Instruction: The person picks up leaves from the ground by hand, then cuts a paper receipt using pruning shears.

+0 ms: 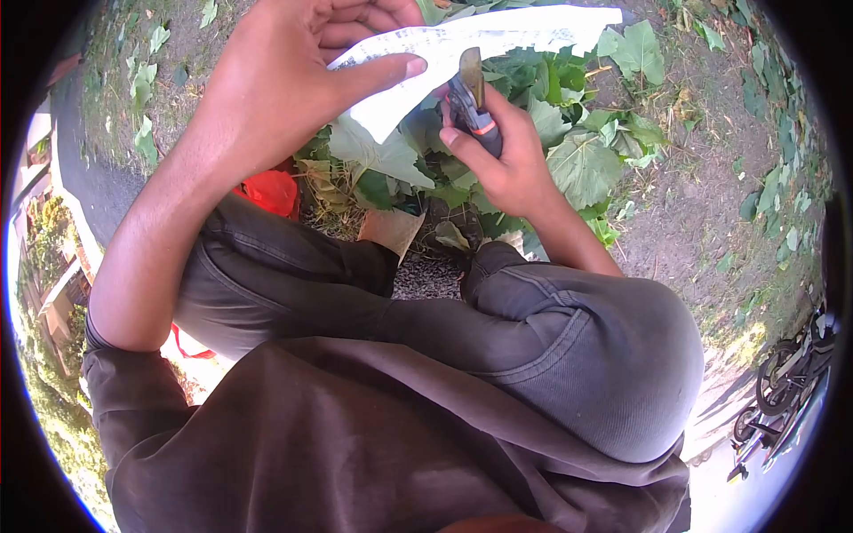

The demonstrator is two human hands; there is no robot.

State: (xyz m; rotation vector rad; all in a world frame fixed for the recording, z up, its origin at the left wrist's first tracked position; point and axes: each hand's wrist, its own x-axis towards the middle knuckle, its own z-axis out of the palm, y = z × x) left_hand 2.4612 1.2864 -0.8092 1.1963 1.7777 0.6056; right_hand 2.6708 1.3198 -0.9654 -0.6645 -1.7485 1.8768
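A white sheet of paper (498,34) with faint print on its left part stretches across the top of the view. My left hand (329,67) holds its left part, thumb on top and fingers curled behind. In my right hand (502,151) is a dark-handled cutting tool (471,98) with an orange band, its blade pointing up and overlapping the paper's lower edge. The fingers of my right hand are wrapped round the handle. Large green leaves (586,169) lie on the ground beneath both hands.
My bent legs (569,355) in dark trousers fill the middle. An orange-red object (271,193) and a brown piece like cardboard (391,231) lie near my left leg. A dark wheeled object (782,382) stands at the far right.
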